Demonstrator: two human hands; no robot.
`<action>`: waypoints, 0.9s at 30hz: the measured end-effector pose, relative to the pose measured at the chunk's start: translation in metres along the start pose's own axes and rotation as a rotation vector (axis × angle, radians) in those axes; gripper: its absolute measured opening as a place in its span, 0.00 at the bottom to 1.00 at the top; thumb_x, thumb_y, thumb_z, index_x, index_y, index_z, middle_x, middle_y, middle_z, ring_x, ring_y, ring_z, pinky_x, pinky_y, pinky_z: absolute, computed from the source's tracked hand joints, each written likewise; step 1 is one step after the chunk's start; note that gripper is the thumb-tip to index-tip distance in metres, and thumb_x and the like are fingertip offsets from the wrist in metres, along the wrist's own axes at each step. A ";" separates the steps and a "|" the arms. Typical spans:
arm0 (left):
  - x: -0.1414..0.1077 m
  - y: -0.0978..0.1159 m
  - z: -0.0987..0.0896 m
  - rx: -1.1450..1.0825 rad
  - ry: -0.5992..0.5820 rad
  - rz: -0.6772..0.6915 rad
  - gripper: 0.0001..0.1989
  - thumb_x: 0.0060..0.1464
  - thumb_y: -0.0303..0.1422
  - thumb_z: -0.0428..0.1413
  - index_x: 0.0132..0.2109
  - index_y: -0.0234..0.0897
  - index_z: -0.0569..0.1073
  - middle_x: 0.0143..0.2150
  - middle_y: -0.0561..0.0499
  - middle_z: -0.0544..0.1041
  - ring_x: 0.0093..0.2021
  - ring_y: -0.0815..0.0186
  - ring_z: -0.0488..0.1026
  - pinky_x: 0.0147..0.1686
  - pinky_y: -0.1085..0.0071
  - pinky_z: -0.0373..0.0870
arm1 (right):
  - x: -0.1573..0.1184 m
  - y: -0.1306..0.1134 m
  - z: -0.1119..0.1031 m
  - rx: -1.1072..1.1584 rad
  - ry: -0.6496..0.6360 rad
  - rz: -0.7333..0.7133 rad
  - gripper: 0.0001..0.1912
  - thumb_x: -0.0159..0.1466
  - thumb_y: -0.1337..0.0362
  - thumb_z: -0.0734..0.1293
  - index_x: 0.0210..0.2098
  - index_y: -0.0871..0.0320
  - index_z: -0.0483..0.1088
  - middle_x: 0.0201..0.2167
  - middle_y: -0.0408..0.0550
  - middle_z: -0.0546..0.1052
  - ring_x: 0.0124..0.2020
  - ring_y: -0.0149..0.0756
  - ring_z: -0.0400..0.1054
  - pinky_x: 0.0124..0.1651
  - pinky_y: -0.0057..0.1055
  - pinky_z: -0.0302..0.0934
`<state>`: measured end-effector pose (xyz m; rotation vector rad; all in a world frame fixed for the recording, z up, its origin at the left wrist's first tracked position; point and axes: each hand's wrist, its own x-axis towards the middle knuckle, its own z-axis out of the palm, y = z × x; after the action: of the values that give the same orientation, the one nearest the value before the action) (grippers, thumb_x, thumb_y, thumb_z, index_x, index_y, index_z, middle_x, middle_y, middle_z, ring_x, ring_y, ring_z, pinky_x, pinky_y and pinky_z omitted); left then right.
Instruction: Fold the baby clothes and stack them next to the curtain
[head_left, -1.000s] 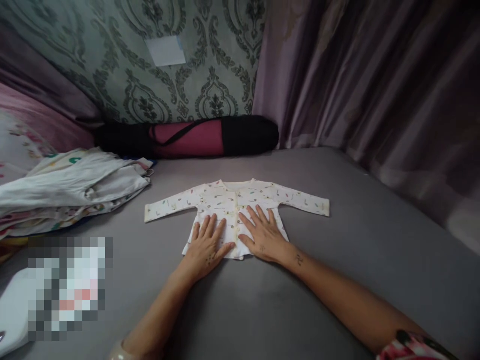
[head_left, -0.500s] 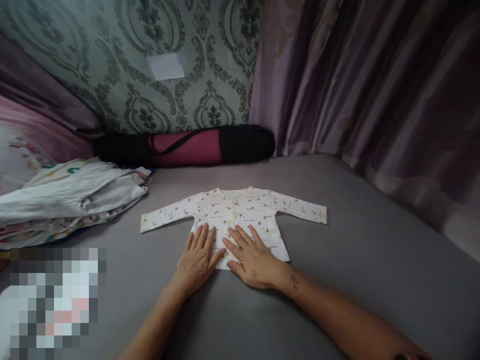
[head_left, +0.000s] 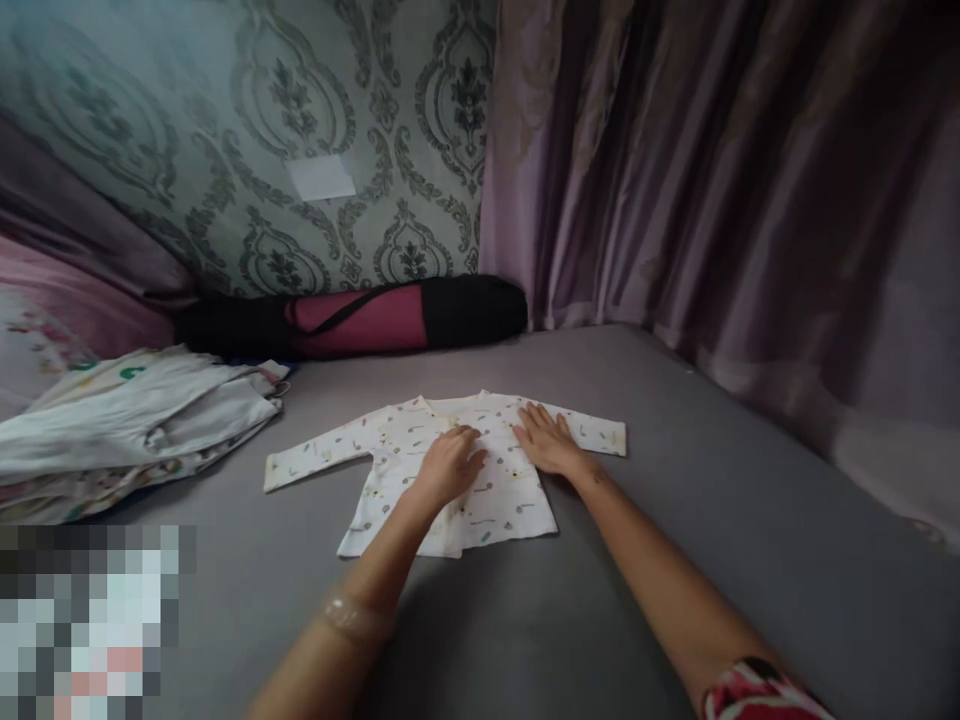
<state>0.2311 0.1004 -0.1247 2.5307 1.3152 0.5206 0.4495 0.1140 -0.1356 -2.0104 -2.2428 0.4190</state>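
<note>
A small white shirt (head_left: 487,500) with a tiny print lies face up and spread flat, both sleeves stretched out to the sides. My left hand (head_left: 451,463) is over the middle of its chest, fingers loosely bent and pointing right, nothing held. On the shoulder of the right-hand sleeve rests my right hand (head_left: 547,438), palm down with the fingers spread. Whether my left palm touches the cloth is hidden.
The shirt lies on a grey sheet (head_left: 712,520). A pile of clothes (head_left: 150,420) is at the left. A long black and pink bag (head_left: 367,320) lies along the patterned wall, and purple curtains (head_left: 600,200) hang at the right.
Both hands have moved up from the shirt's lower part, the left to the chest, the right to the right-hand shoulder. The view has shifted slightly.
</note>
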 end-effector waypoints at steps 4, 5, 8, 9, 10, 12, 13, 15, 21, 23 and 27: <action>0.046 0.017 0.032 -0.056 -0.033 -0.048 0.15 0.58 0.27 0.47 0.51 0.33 0.70 0.52 0.39 0.74 0.54 0.58 0.71 0.54 0.63 0.67 | 0.000 0.003 0.007 0.042 -0.036 -0.007 0.32 0.70 0.51 0.44 0.69 0.60 0.48 0.70 0.52 0.44 0.70 0.44 0.34 0.68 0.51 0.28; 0.055 0.019 0.038 -0.073 -0.023 -0.064 0.15 0.58 0.26 0.46 0.51 0.33 0.70 0.52 0.40 0.75 0.54 0.58 0.71 0.55 0.63 0.67 | 0.000 0.005 0.006 0.079 -0.053 -0.014 0.32 0.71 0.51 0.43 0.68 0.59 0.49 0.70 0.51 0.45 0.70 0.43 0.34 0.68 0.51 0.29; 0.075 0.019 0.051 -0.139 0.038 -0.088 0.18 0.59 0.25 0.43 0.52 0.33 0.70 0.52 0.41 0.75 0.53 0.60 0.71 0.55 0.64 0.67 | 0.003 0.019 -0.004 0.209 -0.024 -0.045 0.31 0.71 0.52 0.44 0.63 0.58 0.60 0.68 0.51 0.55 0.69 0.40 0.43 0.67 0.44 0.39; 0.080 0.017 0.054 -0.154 0.058 -0.083 0.18 0.59 0.24 0.43 0.53 0.32 0.70 0.53 0.40 0.74 0.54 0.60 0.71 0.55 0.64 0.67 | 0.005 0.026 -0.007 0.254 0.008 -0.058 0.29 0.71 0.53 0.46 0.60 0.58 0.64 0.65 0.52 0.61 0.67 0.39 0.50 0.65 0.41 0.45; 0.084 0.015 0.058 -0.159 0.073 -0.075 0.19 0.59 0.25 0.42 0.54 0.32 0.69 0.54 0.40 0.73 0.55 0.60 0.70 0.56 0.64 0.66 | 0.006 0.035 -0.010 0.295 0.048 -0.057 0.27 0.70 0.54 0.49 0.57 0.58 0.68 0.61 0.53 0.67 0.63 0.38 0.58 0.62 0.38 0.51; 0.089 0.011 0.065 -0.141 0.088 -0.069 0.19 0.60 0.26 0.43 0.56 0.33 0.69 0.58 0.40 0.70 0.60 0.59 0.65 0.60 0.62 0.62 | 0.008 0.058 -0.016 0.331 0.133 -0.004 0.22 0.68 0.59 0.54 0.52 0.59 0.72 0.52 0.52 0.75 0.53 0.38 0.68 0.54 0.34 0.59; 0.091 0.009 0.069 -0.122 0.087 -0.075 0.20 0.61 0.28 0.43 0.57 0.34 0.68 0.61 0.41 0.68 0.63 0.58 0.62 0.62 0.60 0.59 | 0.007 0.071 -0.018 0.316 0.171 0.053 0.20 0.66 0.61 0.55 0.49 0.58 0.73 0.48 0.52 0.77 0.49 0.38 0.70 0.50 0.32 0.61; 0.092 0.007 0.076 -0.086 0.067 -0.094 0.21 0.62 0.31 0.43 0.60 0.35 0.66 0.64 0.42 0.65 0.66 0.56 0.57 0.65 0.57 0.53 | 0.004 0.097 -0.021 0.243 0.227 0.204 0.17 0.64 0.64 0.58 0.44 0.58 0.76 0.42 0.52 0.79 0.42 0.38 0.73 0.43 0.31 0.63; 0.092 0.011 0.076 -0.024 -0.042 -0.114 0.25 0.64 0.35 0.40 0.65 0.35 0.59 0.68 0.45 0.59 0.69 0.54 0.50 0.66 0.55 0.47 | -0.009 0.141 -0.025 0.206 0.226 0.433 0.10 0.53 0.61 0.68 0.33 0.58 0.76 0.25 0.49 0.77 0.24 0.36 0.70 0.26 0.28 0.59; 0.093 0.013 0.073 -0.007 -0.086 -0.120 0.25 0.64 0.36 0.39 0.66 0.34 0.58 0.69 0.45 0.57 0.69 0.53 0.48 0.66 0.54 0.45 | -0.009 0.140 -0.028 0.269 0.176 0.483 0.05 0.50 0.63 0.69 0.27 0.58 0.73 0.21 0.46 0.75 0.22 0.34 0.68 0.24 0.27 0.57; 0.095 0.013 0.065 -0.012 -0.164 -0.128 0.27 0.63 0.37 0.41 0.67 0.36 0.56 0.70 0.43 0.54 0.70 0.53 0.46 0.66 0.52 0.44 | -0.008 0.129 -0.038 0.514 0.194 0.499 0.04 0.51 0.65 0.67 0.22 0.58 0.70 0.19 0.44 0.74 0.22 0.33 0.67 0.24 0.26 0.57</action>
<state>0.3180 0.1684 -0.1602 2.4019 1.3960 0.2872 0.5837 0.1231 -0.1327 -2.1663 -1.3239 0.7162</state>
